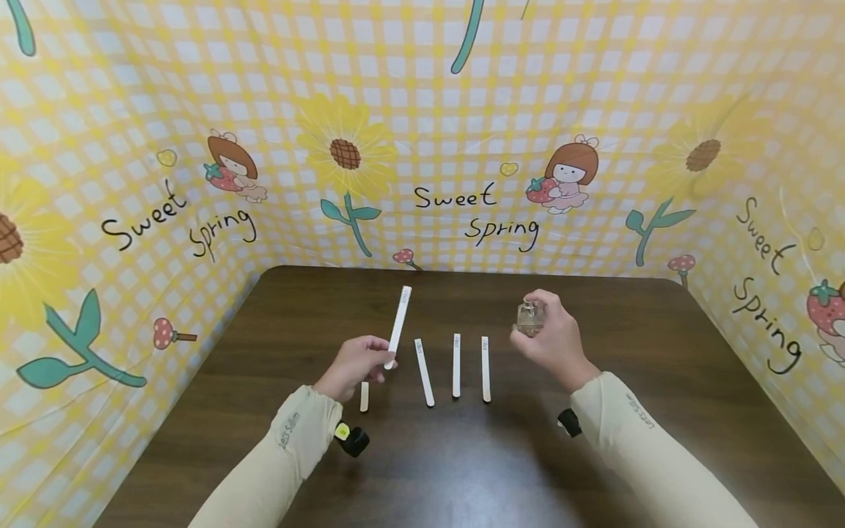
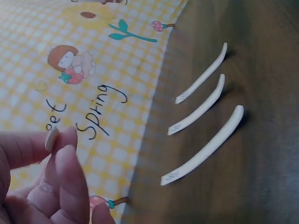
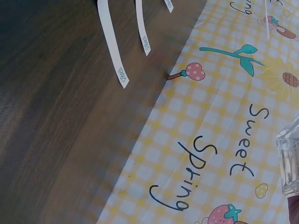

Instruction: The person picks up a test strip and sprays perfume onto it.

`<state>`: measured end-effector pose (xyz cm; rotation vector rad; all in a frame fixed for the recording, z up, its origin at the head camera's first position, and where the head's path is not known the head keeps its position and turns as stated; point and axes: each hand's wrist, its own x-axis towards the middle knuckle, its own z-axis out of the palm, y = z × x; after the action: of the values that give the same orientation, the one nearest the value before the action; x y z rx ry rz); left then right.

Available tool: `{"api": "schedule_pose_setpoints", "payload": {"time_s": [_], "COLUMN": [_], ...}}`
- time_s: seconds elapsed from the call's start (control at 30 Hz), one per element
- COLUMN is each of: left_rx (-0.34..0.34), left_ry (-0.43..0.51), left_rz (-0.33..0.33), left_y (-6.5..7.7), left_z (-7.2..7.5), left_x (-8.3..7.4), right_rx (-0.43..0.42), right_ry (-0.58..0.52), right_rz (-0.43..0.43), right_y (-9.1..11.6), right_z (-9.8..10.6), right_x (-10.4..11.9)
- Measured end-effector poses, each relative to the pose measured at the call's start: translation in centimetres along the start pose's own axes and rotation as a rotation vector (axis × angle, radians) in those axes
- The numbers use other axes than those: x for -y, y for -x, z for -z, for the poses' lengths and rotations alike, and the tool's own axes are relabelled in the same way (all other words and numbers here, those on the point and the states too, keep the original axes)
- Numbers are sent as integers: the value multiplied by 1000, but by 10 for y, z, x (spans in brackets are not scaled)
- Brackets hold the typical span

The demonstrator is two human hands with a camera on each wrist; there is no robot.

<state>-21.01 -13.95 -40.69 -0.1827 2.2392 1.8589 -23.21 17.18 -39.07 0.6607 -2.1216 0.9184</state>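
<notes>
In the left hand (image 1: 356, 363), one white strip (image 1: 401, 315) was pinched near its lower end between thumb and finger, so that its marked upper end was left uncovered, raised and leaning slightly, presumably to clear the table (image 1: 462, 469). By the right hand (image 1: 556, 341), one small clear bottle (image 1: 530, 320) was grasped above the tabletop, its top covered by a finger, a hold by which that top could probably be pressed. Between the hands, three more strips (image 1: 456, 370) were laid apart, their marked ends all pointed away from the person, perhaps so that each could be picked up singly. Near the left hand, what was probably a fourth strip (image 1: 364, 397) was partly hidden; five strips were thus counted in all, against one bottle. Two pale sleeves (image 1: 297, 433) were seen behind the hands, with one black device (image 1: 354, 441) by each wrist. Beyond, the table was enclosed by a yellow checked cloth (image 1: 409, 95).
</notes>
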Motion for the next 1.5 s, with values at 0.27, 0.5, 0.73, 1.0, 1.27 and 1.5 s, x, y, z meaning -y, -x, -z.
{"api": "schedule_pose_setpoints", "payload": {"time_s": [0.27,0.5,0.73,1.0,1.27,1.5], "left_rx": [-75,-83,-126,-160,-129,-136], "left_ry": [-22,24,111,85,72,112], "left_rz": [39,65,134,161,223,245], "left_y": [-5,-8,-9,-7,-2,-3], "left_z": [-5,-5,-7,-16,-24,-28], "left_x": [21,32,39,50,57,57], "right_rx": [-58,-139,-142,-202,-265,-269], "right_ry": [-6,-89,-146,-148,-100,-67], "right_rz": [12,-4,-28,-93,-88,-50], "right_y": [8,14,20,30,36,32], "right_z": [7,14,17,14,17,19], "right_x": [-6,-10,-11,-14,-16,-18]}}
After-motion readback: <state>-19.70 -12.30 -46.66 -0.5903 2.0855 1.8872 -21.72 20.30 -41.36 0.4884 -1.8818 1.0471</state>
